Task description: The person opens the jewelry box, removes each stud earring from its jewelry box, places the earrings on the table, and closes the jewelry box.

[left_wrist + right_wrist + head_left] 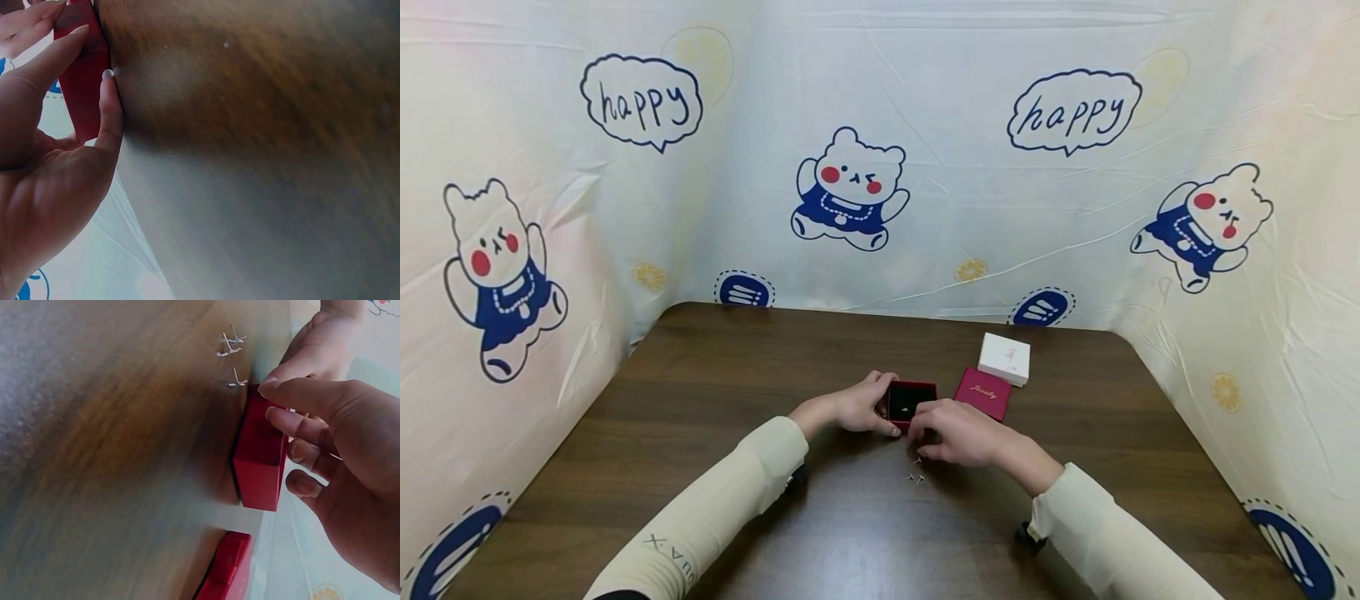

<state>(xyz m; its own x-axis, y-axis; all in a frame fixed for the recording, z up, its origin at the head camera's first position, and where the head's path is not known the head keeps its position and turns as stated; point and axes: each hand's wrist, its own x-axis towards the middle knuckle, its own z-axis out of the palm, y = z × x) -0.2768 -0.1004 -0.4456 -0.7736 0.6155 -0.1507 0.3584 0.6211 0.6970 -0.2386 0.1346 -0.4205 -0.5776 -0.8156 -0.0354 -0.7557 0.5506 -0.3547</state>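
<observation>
A small red jewelry box [912,388] with a black lining stands on the table, a tiny silver piece [905,409] on the lining. My left hand [863,406] grips its left side, thumb at the near edge; the left wrist view shows fingers along the red wall. Over the box's near right corner is my right hand [958,432], fingers bent. In the right wrist view its thumb and index tips are apart, with nothing visible between them. Silver stud earrings [236,382] lie on the table just in front of the box, close to the right hand.
A red lid [983,394] lettered in gold lies right of the box. Behind it, touching or overlapping its corner, is a white box [1004,358] with faint print. The brown wooden table [700,367] is bordered by a printed cloth [925,250] at the back and sides.
</observation>
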